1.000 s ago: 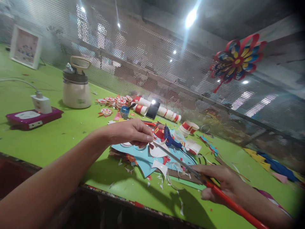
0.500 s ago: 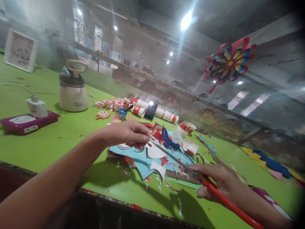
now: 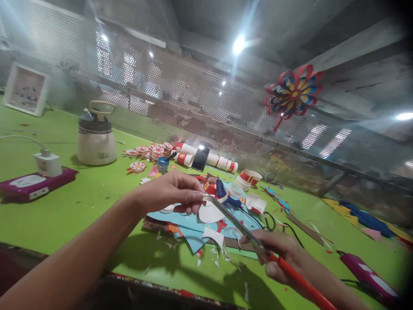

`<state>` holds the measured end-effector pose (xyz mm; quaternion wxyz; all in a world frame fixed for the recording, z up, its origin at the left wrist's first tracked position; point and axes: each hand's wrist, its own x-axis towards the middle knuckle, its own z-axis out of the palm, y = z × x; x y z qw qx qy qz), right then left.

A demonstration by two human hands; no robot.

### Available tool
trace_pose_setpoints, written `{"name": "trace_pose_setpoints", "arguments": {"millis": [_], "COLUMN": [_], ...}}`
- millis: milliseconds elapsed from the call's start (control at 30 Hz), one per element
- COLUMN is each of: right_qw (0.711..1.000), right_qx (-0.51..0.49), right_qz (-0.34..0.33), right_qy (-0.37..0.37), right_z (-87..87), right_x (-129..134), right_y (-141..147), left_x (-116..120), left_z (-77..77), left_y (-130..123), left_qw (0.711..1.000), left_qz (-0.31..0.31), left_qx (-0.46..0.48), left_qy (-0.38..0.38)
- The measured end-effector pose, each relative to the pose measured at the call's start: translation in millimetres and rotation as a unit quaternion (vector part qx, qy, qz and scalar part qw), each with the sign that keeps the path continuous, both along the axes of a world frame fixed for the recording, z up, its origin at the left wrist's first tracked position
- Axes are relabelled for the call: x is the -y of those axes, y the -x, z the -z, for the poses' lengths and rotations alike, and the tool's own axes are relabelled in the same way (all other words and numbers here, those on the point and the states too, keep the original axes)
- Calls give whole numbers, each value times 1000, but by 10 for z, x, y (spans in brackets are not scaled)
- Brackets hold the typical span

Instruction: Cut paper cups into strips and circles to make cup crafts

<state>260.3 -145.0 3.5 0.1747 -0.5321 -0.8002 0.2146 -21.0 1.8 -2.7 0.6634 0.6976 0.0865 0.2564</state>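
My left hand (image 3: 180, 193) pinches a small white paper strip (image 3: 206, 196) between thumb and fingers. My right hand (image 3: 280, 254) is wrapped round red-handled scissors (image 3: 235, 221), whose blade tips reach up to that strip. Below both hands lie light blue paper sheets (image 3: 192, 239) with a white paper piece (image 3: 213, 234) and many scraps on them. Just behind the blades is a blue glue gun (image 3: 227, 196), and a clear round cup (image 3: 236, 190) stands beside it.
Red-and-white paper tubes (image 3: 219, 161), a dark phone (image 3: 200, 158) and a blue jar (image 3: 163, 164) sit farther back. A sprayer bottle (image 3: 97, 140) and purple power strip (image 3: 35, 185) stand left; another purple strip (image 3: 368, 273) lies right. A pinwheel (image 3: 294, 94) hangs above.
The view has tilted slightly upward. My right hand and the scissors have shifted a little left, closer to my left hand, and the blades now meet the white strip.
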Motion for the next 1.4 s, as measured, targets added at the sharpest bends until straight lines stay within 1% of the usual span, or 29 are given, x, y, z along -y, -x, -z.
{"name": "trace_pose_setpoints", "arguments": {"millis": [100, 167, 233, 433, 500, 567, 667, 767, 900, 1033, 1133, 1267, 1333, 1400], "right_qw": [999, 995, 992, 991, 991, 992, 991, 988, 986, 986, 990, 993, 996, 999], "right_qx": [-46, -82, -102, -88, -75, -67, -75, -98, -121, -129, -98, -78, -66, -44], "right_qz": [-26, -49, -62, -50, -38, -35, -42, -47, -62, -73, -83, -54, -36, -11], "right_qy": [5, 24, 41, 92, 100, 101, 101, 106, 100, 78, 65, 74, 51, 12], "right_z": [41, 36, 9, -119, -162, -188, -166, -87, -27, -74, -101, -27, 34, 74], "right_x": [-6, -1, 12, 50, 60, 70, 79, 87, 106, 114, 117, 134, 139, 139], "right_y": [32, 61, 86, 114, 123, 126, 100, 57, 62, 89, 75, 58, 66, 87], "left_x": [20, 24, 21, 12, 15, 19, 24, 27, 35, 48, 56, 81, 105, 133], "left_z": [11, 17, 15, -29, -40, -42, -34, -16, 12, 20, 18, 15, 13, 10], "left_y": [-8, -5, 3, 31, 35, 36, 32, 25, 17, 7, -2, -31, -60, -93], "left_qw": [999, 998, 999, 999, 1000, 1000, 999, 998, 996, 996, 996, 994, 993, 995], "left_qz": [15, 23, 24, -2, 2, 20, 47, 64, 78, 83, 77, 76, 65, 39], "left_qx": [37, 51, 46, 1, -3, -2, 3, 9, 8, 0, 1, 13, 29, 47], "left_qy": [6, 0, -9, -32, -26, -11, 9, 25, 35, 33, 38, 78, 90, 80]}}
